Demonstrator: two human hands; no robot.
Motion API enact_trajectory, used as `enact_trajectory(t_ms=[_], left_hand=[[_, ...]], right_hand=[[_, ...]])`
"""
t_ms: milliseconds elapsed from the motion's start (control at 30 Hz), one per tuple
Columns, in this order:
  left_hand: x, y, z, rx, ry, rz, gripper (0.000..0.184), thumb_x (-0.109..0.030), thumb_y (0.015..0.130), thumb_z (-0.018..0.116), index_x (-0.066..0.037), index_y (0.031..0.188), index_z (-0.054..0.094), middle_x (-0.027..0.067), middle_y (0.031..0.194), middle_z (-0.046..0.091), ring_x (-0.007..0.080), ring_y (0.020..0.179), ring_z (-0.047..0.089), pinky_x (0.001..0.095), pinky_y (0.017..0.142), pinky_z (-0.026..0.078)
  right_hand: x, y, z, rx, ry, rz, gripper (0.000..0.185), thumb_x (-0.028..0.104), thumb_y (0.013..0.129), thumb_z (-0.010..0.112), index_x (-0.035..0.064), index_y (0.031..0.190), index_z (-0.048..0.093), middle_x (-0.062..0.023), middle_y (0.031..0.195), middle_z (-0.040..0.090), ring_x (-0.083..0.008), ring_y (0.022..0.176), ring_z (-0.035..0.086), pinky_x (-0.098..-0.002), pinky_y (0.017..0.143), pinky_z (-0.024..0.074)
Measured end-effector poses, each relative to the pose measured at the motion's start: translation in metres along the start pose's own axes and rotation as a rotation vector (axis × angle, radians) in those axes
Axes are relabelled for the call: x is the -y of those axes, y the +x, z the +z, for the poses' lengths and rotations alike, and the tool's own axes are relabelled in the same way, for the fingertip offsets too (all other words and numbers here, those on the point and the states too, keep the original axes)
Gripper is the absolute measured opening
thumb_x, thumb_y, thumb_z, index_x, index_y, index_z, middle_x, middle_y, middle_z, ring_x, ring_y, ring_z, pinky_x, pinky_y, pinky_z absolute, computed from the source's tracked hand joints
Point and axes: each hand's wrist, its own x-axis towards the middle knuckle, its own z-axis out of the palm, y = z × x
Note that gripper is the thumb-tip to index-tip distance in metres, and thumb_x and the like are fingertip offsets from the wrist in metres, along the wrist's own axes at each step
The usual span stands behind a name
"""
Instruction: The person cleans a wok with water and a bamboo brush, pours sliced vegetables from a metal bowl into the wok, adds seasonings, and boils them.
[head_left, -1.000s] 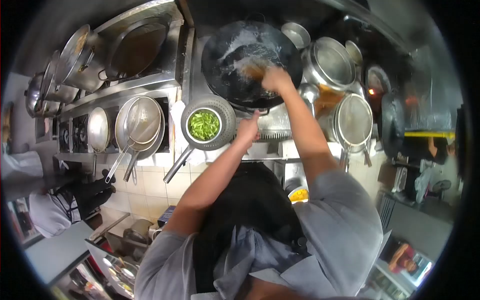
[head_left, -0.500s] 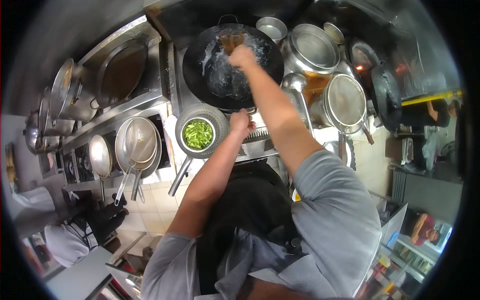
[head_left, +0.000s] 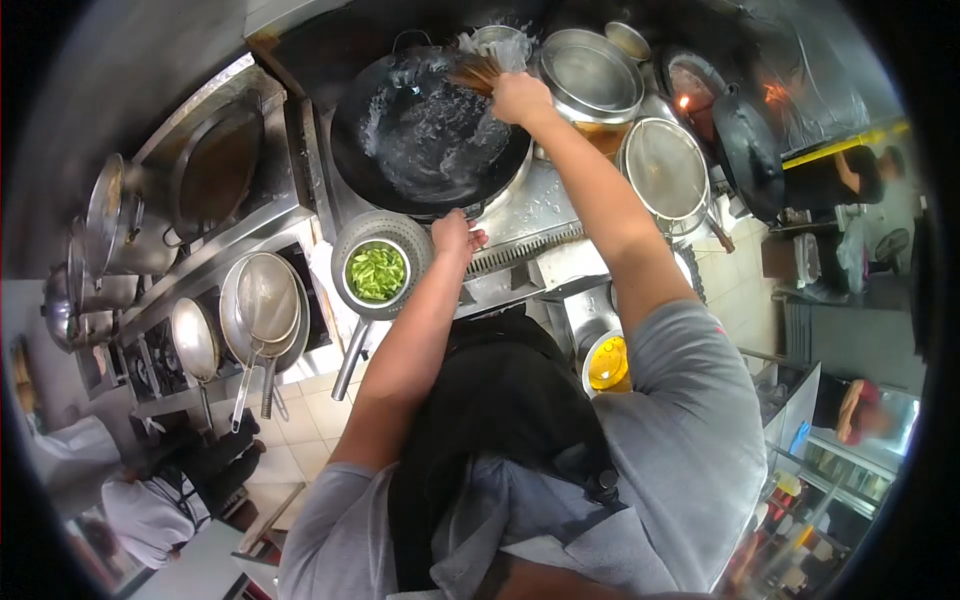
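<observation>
Half a second ago the bristles were near twelve o'clock in the black wok (head_left: 360,175); now the wok brush (head_left: 474,72), bamboo by the look of it, has swept round to about one o'clock, hard by the rim. Water (head_left: 430,150) swirls below it, and a splash (head_left: 508,45) is flying over the edge between one and two o'clock. I'd take that as a scrubbing stroke reaching the wall, perhaps with water being swept out along with whatever has come loose.

The right hand (head_left: 522,98) hangs just inside the rim at two o'clock, its fingers closed tightly round the brush, bristles fanned out toward ten. That arm is stretched well forward, the forearm slanting up toward eleven.

The left hand (head_left: 453,236) is down at the wok's near side, between five and six o'clock, right by the near handle (head_left: 474,211). Its fingers are part curled with the tips toward three; whether they actually grip the handle, I can't tell from here. That forearm points toward one o'clock.

Just beside the left wrist, at seven o'clock from the wok, a perforated strainer (head_left: 362,226) cradles a bowl (head_left: 408,268) of chopped greens (head_left: 376,272).
</observation>
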Motion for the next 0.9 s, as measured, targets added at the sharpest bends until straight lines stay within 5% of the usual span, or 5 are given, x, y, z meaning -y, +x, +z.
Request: enact_trajectory(t_ms=[167,300,500,667,900], left_hand=[[0.003,0.001,-0.008,0.026,0.06,-0.024,0.033,-0.028,0.099,0.051,0.001,0.113,0.052,0.0142,0.09,0.057,0.0277,0.065,0.059,0.0427,0.055,0.054],[0.003,-0.005,-0.014,0.086,0.071,-0.078,0.042,-0.036,0.102,0.049,0.002,0.12,0.049,0.0162,0.096,0.056,0.0278,0.064,0.058,0.0424,0.054,0.053],[-0.01,-0.016,0.0,0.036,0.02,-0.022,0.027,-0.025,0.098,0.056,0.002,0.099,0.053,0.013,0.084,0.057,0.0262,0.065,0.058,0.0434,0.058,0.052],[0.006,0.013,0.001,-0.134,0.029,0.127,0.02,-0.01,0.091,0.053,0.008,0.101,0.058,0.0174,0.083,0.06,0.0257,0.056,0.06,0.0377,0.046,0.051],[-0.006,0.003,-0.043,-0.147,0.045,0.302,0.013,-0.008,0.093,0.05,0.001,0.091,0.06,0.0125,0.08,0.063,0.0188,0.052,0.055,0.0355,0.042,0.046]], right_hand=[[0.008,-0.095,-0.012,0.397,-0.256,-0.351,0.032,0.021,0.082,0.064,0.0046,0.107,0.076,-0.0187,0.114,0.072,-0.039,0.108,0.069,-0.0464,0.093,0.0564],[-0.051,-0.05,-0.013,0.141,-0.139,-0.016,0.031,0.019,0.081,0.071,0.0039,0.107,0.076,-0.0221,0.111,0.073,-0.0355,0.108,0.071,-0.0451,0.09,0.0586],[-0.02,-0.099,-0.029,0.392,-0.301,-0.389,0.031,0.021,0.085,0.063,0.0027,0.106,0.076,-0.0236,0.114,0.072,-0.039,0.113,0.068,-0.047,0.094,0.0568],[-0.043,-0.064,-0.018,0.152,-0.079,0.032,0.034,0.021,0.086,0.065,0.0035,0.115,0.073,-0.021,0.114,0.073,-0.0388,0.108,0.07,-0.0477,0.094,0.0561],[-0.031,-0.11,-0.04,0.034,-0.011,-0.102,0.034,0.017,0.083,0.063,0.0151,0.116,0.074,-0.0219,0.108,0.073,-0.0384,0.104,0.071,-0.0479,0.091,0.057]])
